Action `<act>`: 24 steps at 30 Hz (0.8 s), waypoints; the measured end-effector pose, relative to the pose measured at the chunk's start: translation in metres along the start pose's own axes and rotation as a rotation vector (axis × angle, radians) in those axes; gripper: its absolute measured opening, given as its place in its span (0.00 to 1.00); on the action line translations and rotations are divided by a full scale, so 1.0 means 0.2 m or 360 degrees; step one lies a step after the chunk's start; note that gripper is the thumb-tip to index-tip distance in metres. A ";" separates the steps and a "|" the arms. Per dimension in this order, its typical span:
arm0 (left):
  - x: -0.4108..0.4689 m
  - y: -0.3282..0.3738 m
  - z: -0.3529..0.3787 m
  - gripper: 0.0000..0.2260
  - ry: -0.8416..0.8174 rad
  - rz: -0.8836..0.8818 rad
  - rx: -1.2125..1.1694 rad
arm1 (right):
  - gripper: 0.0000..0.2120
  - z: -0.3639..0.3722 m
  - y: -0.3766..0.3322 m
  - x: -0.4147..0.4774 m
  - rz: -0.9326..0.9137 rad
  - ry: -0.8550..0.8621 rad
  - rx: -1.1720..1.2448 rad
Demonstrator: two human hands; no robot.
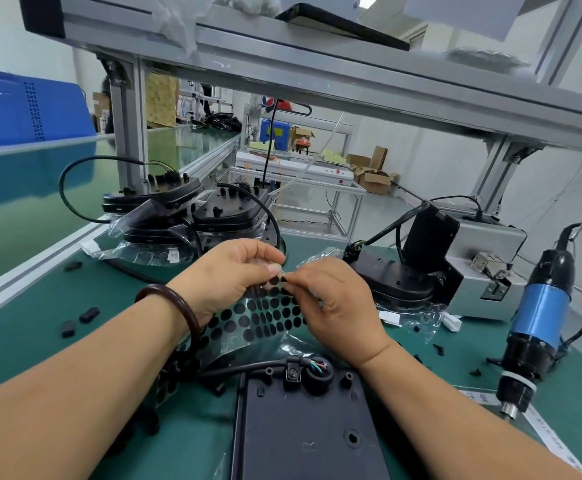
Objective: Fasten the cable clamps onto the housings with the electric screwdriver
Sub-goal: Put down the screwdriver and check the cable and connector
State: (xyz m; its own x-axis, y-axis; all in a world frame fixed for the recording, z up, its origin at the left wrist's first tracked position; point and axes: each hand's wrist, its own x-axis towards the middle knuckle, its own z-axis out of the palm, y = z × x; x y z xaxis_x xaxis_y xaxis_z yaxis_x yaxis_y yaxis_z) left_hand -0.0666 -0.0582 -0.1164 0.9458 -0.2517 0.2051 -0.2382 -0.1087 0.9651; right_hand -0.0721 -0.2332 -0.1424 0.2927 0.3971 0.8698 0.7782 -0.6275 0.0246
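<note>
Holding dot-pad sheet (261,317) above housing (303,427) — L hand (227,275) grip, R hand (334,303) grip both pinching top edge

Bright, even light; wide-angle edge warp; slight blur.

Lower centre, housing (303,431): smooth matt black plastic. Centre, film sheet (233,341): clear glossy plastic with matt black dots (239,309). The table (40,306): matt green mat. Right, electric screwdriver (538,320): glossy blue and black plastic. Top, frame (317,64): brushed grey metal. The bracelet (175,303): dark, polished.
</note>
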 end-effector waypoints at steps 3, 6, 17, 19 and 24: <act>0.00 0.00 -0.01 0.06 0.0005 -0.0025 0.0015 | 0.02 0.01 0.00 0.00 -0.0030 -0.0003 0.0029; 0.00 0.00 -0.01 0.06 -0.0007 -0.0018 0.0011 | 0.02 0.01 0.00 0.00 0.0064 -0.0026 0.0078; 0.01 -0.03 -0.02 0.07 -0.0034 0.0159 0.0421 | 0.04 -0.03 -0.01 0.00 0.0603 -0.0307 0.0449; 0.01 -0.04 -0.02 0.06 -0.0025 0.0202 0.0609 | 0.06 -0.04 -0.01 0.01 0.0753 -0.0272 0.0563; 0.00 -0.02 -0.01 0.07 -0.0025 0.0321 0.1134 | 0.10 -0.07 -0.01 0.06 0.1289 -0.0343 0.1071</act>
State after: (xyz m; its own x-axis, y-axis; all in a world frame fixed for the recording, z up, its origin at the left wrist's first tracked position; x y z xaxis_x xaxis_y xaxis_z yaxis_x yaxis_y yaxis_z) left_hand -0.0641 -0.0555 -0.1200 0.8665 -0.3462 0.3597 -0.4977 -0.6555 0.5680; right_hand -0.0784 -0.2374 -0.1254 0.8993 0.1799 0.3986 0.4355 -0.2853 -0.8538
